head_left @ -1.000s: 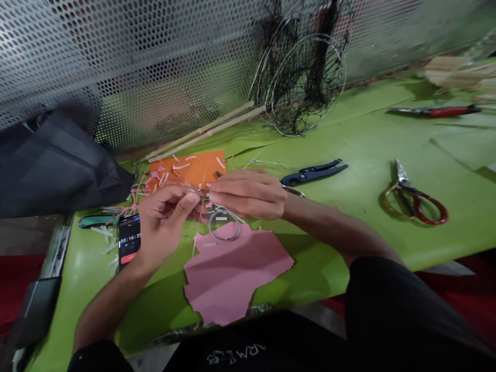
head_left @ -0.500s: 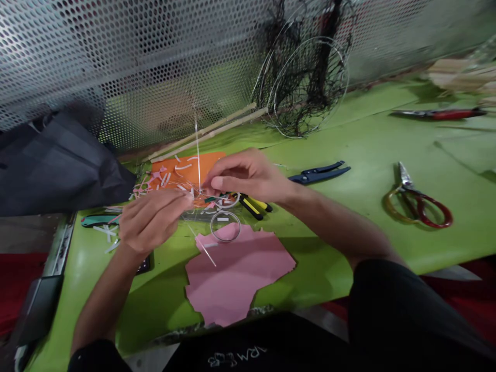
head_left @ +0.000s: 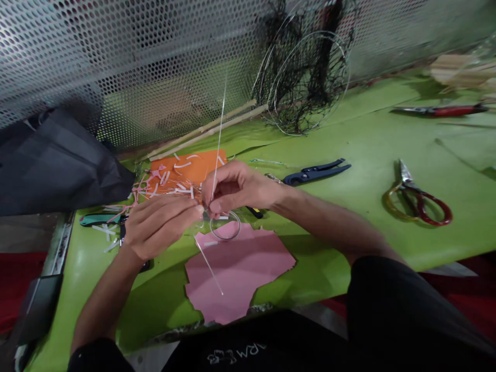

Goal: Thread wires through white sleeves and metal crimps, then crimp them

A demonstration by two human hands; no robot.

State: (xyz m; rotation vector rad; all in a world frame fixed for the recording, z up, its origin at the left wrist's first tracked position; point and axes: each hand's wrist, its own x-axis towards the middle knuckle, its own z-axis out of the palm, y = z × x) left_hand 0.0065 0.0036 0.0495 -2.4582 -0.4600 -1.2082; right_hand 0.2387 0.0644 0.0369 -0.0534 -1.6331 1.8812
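Note:
Above the workbench, my left hand [head_left: 165, 225] and my right hand [head_left: 240, 188] meet, fingertips pinched close together. Between my right thumb and fingers is a thin, pale, shiny wire [head_left: 220, 134], one length rising steeply from the grip. Another thin length [head_left: 209, 266] slants down from below my left fingertips over pink paper [head_left: 240, 274]. My left fingers are closed, but the exact piece between them is too small to make out. A wire ring [head_left: 225, 238] shows just below my right fingers, above the pink paper's top edge.
Orange paper [head_left: 186, 163] with white scraps lies behind my hands. Dark pruning shears [head_left: 315, 173], scissors [head_left: 416, 199] and red-handled pliers [head_left: 442, 110] lie to the right. Wire hoops with black netting [head_left: 306, 88] stand at the back. A dark bag [head_left: 58, 165] sits left.
My right hand has moved down and slightly left, toward my left fingertips. The upper wire length now leans right, and the lower length reaches farther down over the pink paper.

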